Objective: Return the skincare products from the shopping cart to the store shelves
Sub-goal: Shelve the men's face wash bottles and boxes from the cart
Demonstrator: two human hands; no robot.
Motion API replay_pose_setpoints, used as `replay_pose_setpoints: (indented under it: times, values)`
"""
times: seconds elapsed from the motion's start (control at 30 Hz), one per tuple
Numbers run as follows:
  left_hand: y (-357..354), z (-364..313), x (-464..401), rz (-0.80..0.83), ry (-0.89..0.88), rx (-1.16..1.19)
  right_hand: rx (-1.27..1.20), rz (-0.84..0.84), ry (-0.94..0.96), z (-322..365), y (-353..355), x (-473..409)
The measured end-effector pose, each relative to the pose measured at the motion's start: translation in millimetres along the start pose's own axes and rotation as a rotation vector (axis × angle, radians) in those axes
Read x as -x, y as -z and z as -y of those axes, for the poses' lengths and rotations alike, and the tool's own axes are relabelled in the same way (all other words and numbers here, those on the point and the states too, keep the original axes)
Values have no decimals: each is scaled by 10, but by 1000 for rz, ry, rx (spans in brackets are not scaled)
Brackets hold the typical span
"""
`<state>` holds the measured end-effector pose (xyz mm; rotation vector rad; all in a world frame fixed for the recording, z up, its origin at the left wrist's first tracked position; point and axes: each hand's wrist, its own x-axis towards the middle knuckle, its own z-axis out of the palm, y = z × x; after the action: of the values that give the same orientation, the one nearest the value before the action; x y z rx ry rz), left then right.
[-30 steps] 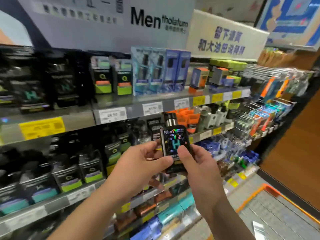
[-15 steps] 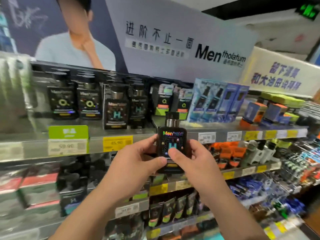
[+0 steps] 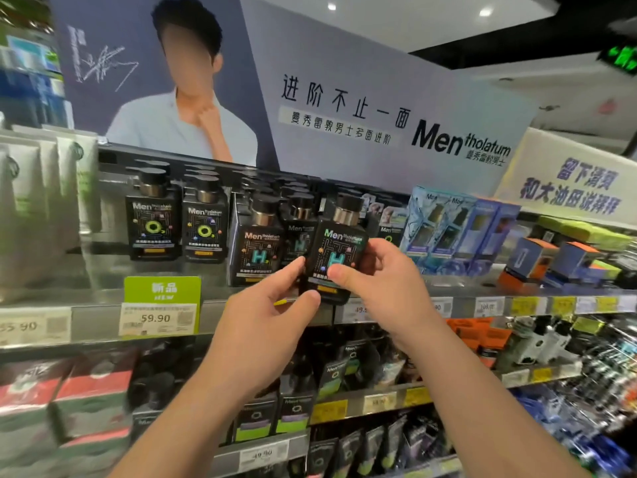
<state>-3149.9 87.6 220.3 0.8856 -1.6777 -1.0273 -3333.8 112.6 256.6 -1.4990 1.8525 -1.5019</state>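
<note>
Both forearms rise from the bottom edge to frame centre. Left hand [image 3: 272,326] pinches the lower left edge of the bottle [image 3: 336,250], thumb on its front. Right hand [image 3: 382,288] grips its right side, thumb on the label, fingers curled behind. The bottle is upright at centre, in front of the top shelf [image 3: 220,310], just right of two matching H bottles [image 3: 256,248]; whether it touches them is unclear. Green tag [image 3: 162,305] lies left. Banner [image 3: 344,108] spans the upper frame.
</note>
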Motion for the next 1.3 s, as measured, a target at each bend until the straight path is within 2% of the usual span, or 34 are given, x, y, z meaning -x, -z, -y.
replay_pose_setpoints:
  times: [0.33, 0.93, 1.3]
  values:
    - [67, 52, -87, -21, 41, 66, 56, -20, 30, 0, -222, -318]
    - [93, 105, -127, -3, 70, 66, 205, 87, 12, -206, -362, -470]
    - [93, 93, -122, 20, 88, 22, 317, 156, 7, -97, -389, -435]
